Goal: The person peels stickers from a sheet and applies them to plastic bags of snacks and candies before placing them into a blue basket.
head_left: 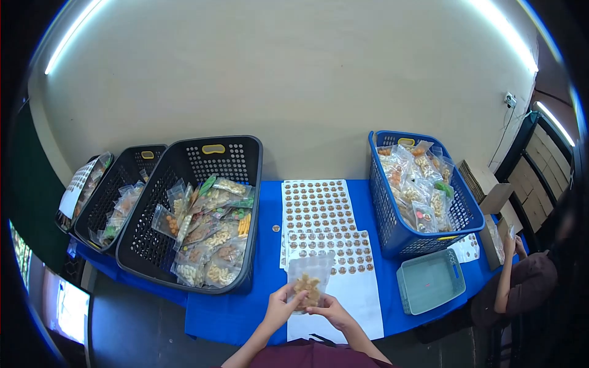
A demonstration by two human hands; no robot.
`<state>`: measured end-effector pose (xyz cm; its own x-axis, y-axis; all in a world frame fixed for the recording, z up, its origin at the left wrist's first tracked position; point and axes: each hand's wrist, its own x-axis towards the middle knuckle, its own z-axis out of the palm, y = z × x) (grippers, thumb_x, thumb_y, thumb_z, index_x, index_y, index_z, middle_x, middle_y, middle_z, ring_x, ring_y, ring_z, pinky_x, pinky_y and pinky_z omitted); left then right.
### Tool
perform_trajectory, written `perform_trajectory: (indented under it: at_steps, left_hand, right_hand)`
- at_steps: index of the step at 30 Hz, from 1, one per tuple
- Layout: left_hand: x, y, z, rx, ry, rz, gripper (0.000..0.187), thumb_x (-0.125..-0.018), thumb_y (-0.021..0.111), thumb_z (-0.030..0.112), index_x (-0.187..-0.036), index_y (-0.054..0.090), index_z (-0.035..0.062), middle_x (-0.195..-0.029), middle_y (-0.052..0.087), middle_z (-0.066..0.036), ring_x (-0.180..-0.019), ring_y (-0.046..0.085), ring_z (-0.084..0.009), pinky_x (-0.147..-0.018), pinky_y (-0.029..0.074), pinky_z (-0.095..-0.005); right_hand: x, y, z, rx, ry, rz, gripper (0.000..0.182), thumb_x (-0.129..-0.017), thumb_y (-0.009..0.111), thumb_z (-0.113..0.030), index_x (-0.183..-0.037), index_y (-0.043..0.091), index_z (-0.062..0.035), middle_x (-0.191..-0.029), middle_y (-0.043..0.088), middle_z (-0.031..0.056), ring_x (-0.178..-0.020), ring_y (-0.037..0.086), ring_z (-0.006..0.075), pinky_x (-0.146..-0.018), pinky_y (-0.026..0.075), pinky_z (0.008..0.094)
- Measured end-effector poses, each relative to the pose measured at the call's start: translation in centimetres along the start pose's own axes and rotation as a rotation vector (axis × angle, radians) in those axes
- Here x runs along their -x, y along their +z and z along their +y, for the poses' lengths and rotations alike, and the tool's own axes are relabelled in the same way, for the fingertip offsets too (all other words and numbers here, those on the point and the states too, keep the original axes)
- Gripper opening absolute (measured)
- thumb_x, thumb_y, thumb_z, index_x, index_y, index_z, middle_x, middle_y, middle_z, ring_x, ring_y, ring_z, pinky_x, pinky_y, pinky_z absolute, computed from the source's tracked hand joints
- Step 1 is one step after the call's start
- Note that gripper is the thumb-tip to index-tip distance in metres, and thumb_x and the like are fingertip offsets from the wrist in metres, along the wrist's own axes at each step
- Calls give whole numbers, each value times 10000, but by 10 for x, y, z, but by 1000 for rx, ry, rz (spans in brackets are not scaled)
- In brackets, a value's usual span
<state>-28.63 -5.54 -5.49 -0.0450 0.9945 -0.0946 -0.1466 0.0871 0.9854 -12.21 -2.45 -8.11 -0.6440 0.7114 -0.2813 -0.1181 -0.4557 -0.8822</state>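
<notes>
A clear plastic snack bag (308, 283) with pale tan pieces inside is held up in front of me between both hands. My left hand (283, 305) grips its lower left side, thumb across the front. On the lower right edge, my right hand (333, 311) is closed with its thumb on the bag. Beneath the bag lie sheets of round stickers (319, 211), printed in rows; the lower part of the front sheet is bare white. One loose round sticker (276, 228) rests on the blue tablecloth to the left of the sheets.
A large black basket (254, 202) full of snack bags stands at left, with more dark baskets (92, 230) beyond it. On the right are a blue basket (392, 242) of bags, a grey-green tray (407, 294) and cardboard boxes (494, 199). Another person (521, 282) works at far right.
</notes>
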Motion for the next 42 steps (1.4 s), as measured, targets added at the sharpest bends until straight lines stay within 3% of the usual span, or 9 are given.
perform_trajectory:
  at_steps: [5, 8, 13, 16, 19, 31, 34, 37, 42]
  left_hand:
    - [22, -23, 67, 61, 358, 264, 238, -828, 518, 99, -1027, 516, -30, -894, 595, -66, -800, 552, -91, -682, 454, -227]
    - [23, -54, 95, 240, 447, 392, 202, -851, 475, 106, -1016, 494, -9, -916, 575, -61, -811, 557, -108, -680, 464, -231]
    - [10, -67, 111, 441, 370, 499, 196, -858, 472, 150, -1008, 475, 24, -898, 561, -43, -790, 565, -106, -658, 479, -230]
    - [11, -56, 103, 510, 264, 475, 171, -855, 475, 152, -980, 480, 35, -857, 565, -30, -740, 561, -78, -602, 468, -190]
    - [15, -43, 91, 527, 139, 381, 139, -850, 480, 137, -951, 488, 41, -810, 575, -20, -667, 552, -58, -544, 445, -160]
    - [14, -28, 58, 399, -26, 122, 273, -857, 474, 143, -1077, 453, -17, -955, 565, -69, -829, 559, -113, -688, 464, -241]
    - [14, -26, 53, 377, -42, 121, 294, -859, 472, 146, -1106, 439, -11, -973, 558, -61, -839, 554, -105, -682, 461, -228]
    - [14, -27, 37, 379, -67, 120, 323, -864, 464, 152, -1142, 405, -2, -1002, 542, -60, -860, 544, -95, -669, 455, -208]
    - [12, -24, 28, 392, -84, 99, 335, -862, 465, 152, -1150, 392, -2, -1027, 524, -64, -864, 540, -103, -654, 457, -210]
  right_hand:
    - [-37, -28, 34, 270, 17, -94, 256, -751, 614, -140, -974, 561, -26, -880, 593, 49, -752, 542, 97, -675, 422, 234]
    - [-81, -87, 104, 487, 92, 285, 271, -755, 556, -166, -993, 551, -36, -820, 577, 56, -701, 535, 133, -633, 430, 267]
    - [-116, -125, 153, 981, -160, 722, 357, -724, 520, -65, -1072, 456, -19, -842, 499, 138, -822, 508, 287, -702, 424, 365]
    - [-106, -112, 142, 1061, -61, 715, 426, -718, 540, -73, -1116, 389, -51, -1004, 417, 161, -903, 490, 317, -729, 430, 394]
    - [-106, -106, 142, 1148, -80, 773, 426, -688, 577, -59, -1078, 406, -65, -938, 434, 125, -811, 494, 274, -699, 422, 363]
    - [-112, -137, 171, 1009, -265, 652, 256, -659, 602, -43, -891, 496, -65, -855, 456, 89, -664, 493, 170, -616, 426, 282]
    - [-113, -146, 168, 714, -98, 465, 235, -686, 596, -82, -902, 507, -61, -870, 506, 79, -717, 512, 140, -604, 417, 264]
    - [-83, -120, 114, 37, 168, 662, 238, -717, 571, -115, -937, 502, -59, -877, 534, 63, -761, 515, 120, -616, 403, 243]
    - [-20, -76, -10, 21, -446, 821, 195, -771, 526, -119, -945, 473, -48, -857, 513, 30, -758, 500, 110, -635, 385, 214]
